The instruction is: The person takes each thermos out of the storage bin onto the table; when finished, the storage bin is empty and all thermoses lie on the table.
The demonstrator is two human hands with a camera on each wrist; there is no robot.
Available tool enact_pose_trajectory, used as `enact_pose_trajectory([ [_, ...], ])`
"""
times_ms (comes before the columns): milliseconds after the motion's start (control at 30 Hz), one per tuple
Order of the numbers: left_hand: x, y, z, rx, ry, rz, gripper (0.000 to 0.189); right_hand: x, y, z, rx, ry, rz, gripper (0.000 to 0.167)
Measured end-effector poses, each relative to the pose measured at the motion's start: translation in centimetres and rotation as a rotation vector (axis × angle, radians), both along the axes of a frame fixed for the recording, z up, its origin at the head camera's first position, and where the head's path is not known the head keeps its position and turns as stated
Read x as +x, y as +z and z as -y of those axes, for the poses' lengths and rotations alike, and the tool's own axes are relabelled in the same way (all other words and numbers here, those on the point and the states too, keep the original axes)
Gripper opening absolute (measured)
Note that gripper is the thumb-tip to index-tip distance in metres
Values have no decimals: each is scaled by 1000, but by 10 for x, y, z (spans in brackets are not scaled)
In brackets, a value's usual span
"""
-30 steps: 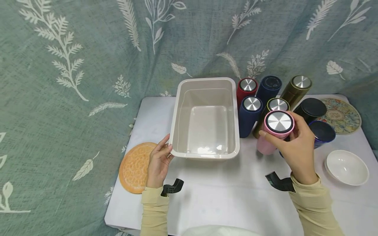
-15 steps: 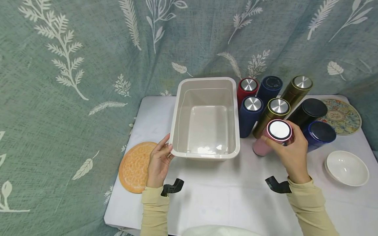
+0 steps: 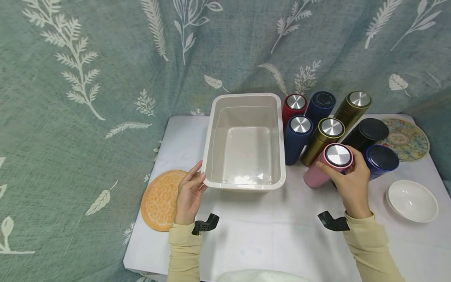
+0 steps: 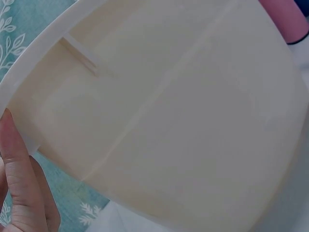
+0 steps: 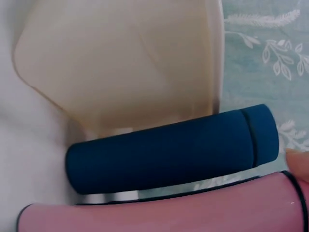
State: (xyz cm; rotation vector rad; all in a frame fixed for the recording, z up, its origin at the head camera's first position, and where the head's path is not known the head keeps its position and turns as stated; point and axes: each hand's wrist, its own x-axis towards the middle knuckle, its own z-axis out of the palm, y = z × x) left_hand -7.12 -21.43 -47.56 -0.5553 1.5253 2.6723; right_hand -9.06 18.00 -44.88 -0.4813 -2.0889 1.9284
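In the head view, my right hand (image 3: 354,188) grips a pink vacuum flask (image 3: 317,174) around its upper part, just below the shiny metal-topped lid. The flask appears upright, at the near end of a group of flasks. The right wrist view shows the pink flask (image 5: 159,215) in front of a dark blue flask (image 5: 169,150). At the near left corner of a beige plastic tub (image 3: 246,184), my left hand (image 3: 190,196) holds the rim between thumb and fingers. The left wrist view catches those fingers (image 4: 21,179) beside the tub's outer wall (image 4: 169,121).
Beyond the pink flask stand red (image 3: 295,107), navy (image 3: 297,141), olive-gold (image 3: 322,143), black (image 3: 368,133) and blue (image 3: 380,160) flasks. A white bowl (image 3: 412,201) and a patterned round mat (image 3: 405,141) lie right, a round orange mat (image 3: 160,201) left.
My right hand has brought the pink flask slightly nearer and down, away from the olive-gold flask. Over the last half second it shifted only a little. The left hand and tub stayed put.
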Motion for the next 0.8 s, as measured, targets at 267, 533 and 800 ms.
enact_pose_trajectory([
  [267, 0, 0, -3, 2, 6, -1, 51, -3, -17, 1, -28, -37, -127, 71],
  [533, 1, -1, -3, -10, -2, -13, 50, -6, -40, 6, -51, -75, -279, 72],
  [800, 0, -3, -2, -12, -4, -17, 47, -10, -60, 6, -34, -105, -353, 73],
])
